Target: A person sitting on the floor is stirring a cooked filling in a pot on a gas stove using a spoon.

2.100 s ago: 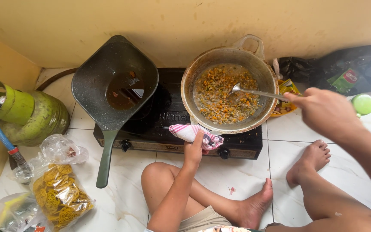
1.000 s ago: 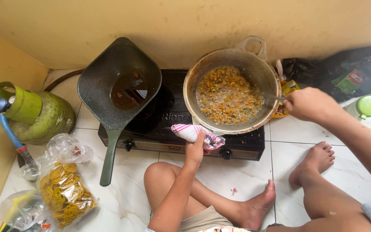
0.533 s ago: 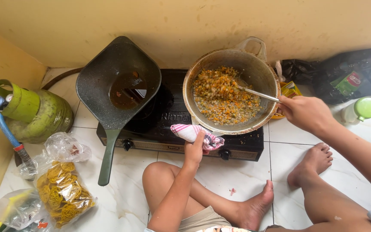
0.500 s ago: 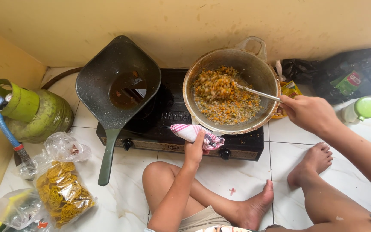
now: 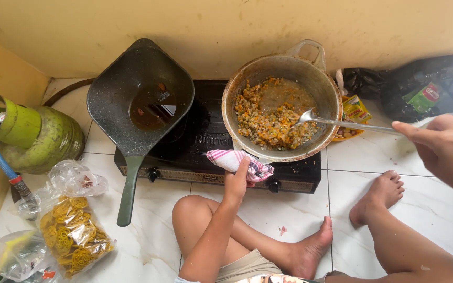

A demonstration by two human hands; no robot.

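Left hand [image 5: 235, 181]: closed on pink striped cloth [image 5: 239, 161] at near rim of metal wok [image 5: 281, 107] | Right hand [image 5: 446, 147]: grip closed on metal spoon [image 5: 342, 123], bowl set in chopped filling [image 5: 268, 112] | Wok seated on right burner of black stove [image 5: 205, 147]; dark pan [image 5: 140, 99] on left.

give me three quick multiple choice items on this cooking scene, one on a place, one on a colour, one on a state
1. Where does the gas cylinder stand?
A. left of the stove
B. right of it
C. on it

2. What colour is the cloth under the left hand?
A. plain blue
B. pink and white
C. black

3. What does the dark pan hold?
A. rice
B. nothing
C. brown liquid

Answers: 1 A, it sits at the left edge. 2 B, striped cloth at the pot rim. 3 C, a brown pool; the right hand stirs the pot with a spoon.
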